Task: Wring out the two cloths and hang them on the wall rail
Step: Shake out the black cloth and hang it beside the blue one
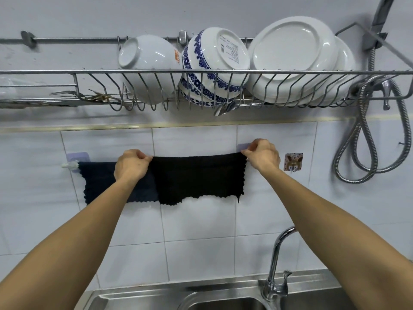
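Black cloth [197,177] is draped over the wall rail [67,166] mid-frame, right beside a navy cloth [98,182] on its left. Left hand [131,164] pinches its top left corner, right hand [263,156] pinches the top right. Sink [143,297] sits at the bottom.

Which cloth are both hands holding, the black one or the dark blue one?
The black cloth, on the right side of the rail. The left hand and right hand pinch its top corners. The dark blue cloth hangs beside it, partly behind the left hand.
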